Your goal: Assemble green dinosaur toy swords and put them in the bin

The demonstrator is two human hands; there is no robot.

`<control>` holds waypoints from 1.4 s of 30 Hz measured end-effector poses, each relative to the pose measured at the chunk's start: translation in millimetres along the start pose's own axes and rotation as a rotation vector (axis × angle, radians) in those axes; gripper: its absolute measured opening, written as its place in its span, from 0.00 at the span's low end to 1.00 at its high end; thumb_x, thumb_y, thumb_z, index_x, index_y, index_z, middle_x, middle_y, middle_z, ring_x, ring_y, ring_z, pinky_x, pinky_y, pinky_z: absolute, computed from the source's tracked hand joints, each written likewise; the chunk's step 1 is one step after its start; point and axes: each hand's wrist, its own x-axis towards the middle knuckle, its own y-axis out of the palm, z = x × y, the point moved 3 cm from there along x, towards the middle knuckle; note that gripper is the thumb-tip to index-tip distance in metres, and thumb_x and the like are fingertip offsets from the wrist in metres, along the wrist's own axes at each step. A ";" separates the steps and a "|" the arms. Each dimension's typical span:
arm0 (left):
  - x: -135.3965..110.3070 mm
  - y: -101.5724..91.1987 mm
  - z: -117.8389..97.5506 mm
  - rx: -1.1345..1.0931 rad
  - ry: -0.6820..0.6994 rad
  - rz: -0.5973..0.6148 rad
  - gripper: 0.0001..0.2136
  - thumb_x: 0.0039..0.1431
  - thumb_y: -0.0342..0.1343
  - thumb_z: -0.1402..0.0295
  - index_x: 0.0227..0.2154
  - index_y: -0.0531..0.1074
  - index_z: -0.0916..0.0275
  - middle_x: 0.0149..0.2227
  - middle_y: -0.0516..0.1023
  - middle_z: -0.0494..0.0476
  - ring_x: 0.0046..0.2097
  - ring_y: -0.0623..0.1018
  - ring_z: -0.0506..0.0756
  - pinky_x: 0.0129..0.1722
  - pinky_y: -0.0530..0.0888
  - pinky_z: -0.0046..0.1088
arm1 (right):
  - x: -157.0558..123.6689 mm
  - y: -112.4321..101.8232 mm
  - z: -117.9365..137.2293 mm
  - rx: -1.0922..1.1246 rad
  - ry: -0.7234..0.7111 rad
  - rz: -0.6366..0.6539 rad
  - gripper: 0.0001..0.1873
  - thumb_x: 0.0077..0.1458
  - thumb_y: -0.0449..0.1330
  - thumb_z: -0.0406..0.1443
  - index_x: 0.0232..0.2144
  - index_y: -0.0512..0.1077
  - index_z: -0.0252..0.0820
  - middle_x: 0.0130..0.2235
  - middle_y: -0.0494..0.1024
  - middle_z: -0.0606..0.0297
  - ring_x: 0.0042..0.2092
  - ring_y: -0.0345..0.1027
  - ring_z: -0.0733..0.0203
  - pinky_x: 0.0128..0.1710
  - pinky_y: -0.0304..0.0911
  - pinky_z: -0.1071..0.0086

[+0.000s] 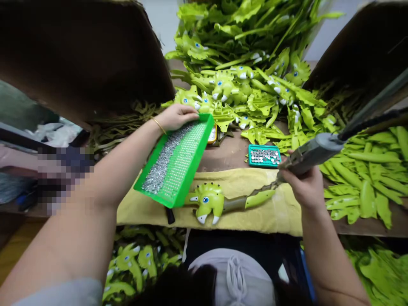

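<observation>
My left hand grips the far corner of a bright green perforated tray, tilted, with silver studs massed along its holes. My right hand is wrapped around the grey plastic handle of a long toy. That toy ends in a lime-green triceratops head with white horns and blue eyes, lying on a yellow cloth just beside the tray's near corner. The tray hides part of the cloth and a black handle.
A small teal tray of silver studs sits beyond the cloth on a wooden table. Heaped green toy parts fill the back, more lie at right and below. Cardboard flaps overhang both top corners.
</observation>
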 end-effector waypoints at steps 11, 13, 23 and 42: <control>37.5 97.0 -62.2 0.121 0.563 0.562 0.09 0.59 0.56 0.62 0.34 0.80 0.56 0.34 0.83 0.53 0.33 0.75 0.50 0.38 0.65 0.26 | 30.8 87.3 18.8 -0.421 -0.594 0.658 0.13 0.61 0.54 0.42 0.42 0.76 0.47 0.46 0.79 0.57 0.52 0.70 0.52 0.54 0.65 0.52; 42.4 105.6 -71.5 0.110 0.613 0.585 0.07 0.57 0.57 0.64 0.31 0.80 0.56 0.31 0.82 0.53 0.31 0.75 0.51 0.36 0.65 0.26 | 27.4 108.8 15.7 -0.587 -0.859 0.799 0.11 0.61 0.55 0.39 0.39 0.76 0.47 0.42 0.79 0.57 0.48 0.71 0.53 0.52 0.65 0.52; 24.5 118.9 -74.9 0.005 0.618 0.575 0.03 0.53 0.62 0.65 0.30 0.79 0.57 0.34 0.82 0.55 0.37 0.78 0.54 0.42 0.70 0.29 | -5.1 131.9 -14.7 -0.746 -1.023 0.581 0.08 0.61 0.53 0.37 0.34 0.72 0.44 0.33 0.76 0.60 0.37 0.65 0.57 0.36 0.59 0.63; -86.6 104.5 -127.1 -0.606 0.296 0.221 0.31 0.50 0.67 0.59 0.57 0.66 0.55 0.58 0.71 0.65 0.58 0.72 0.65 0.58 0.70 0.47 | -12.4 121.9 -65.1 -0.880 -0.716 0.492 0.10 0.57 0.53 0.36 0.38 0.72 0.41 0.41 0.76 0.53 0.42 0.65 0.51 0.40 0.61 0.60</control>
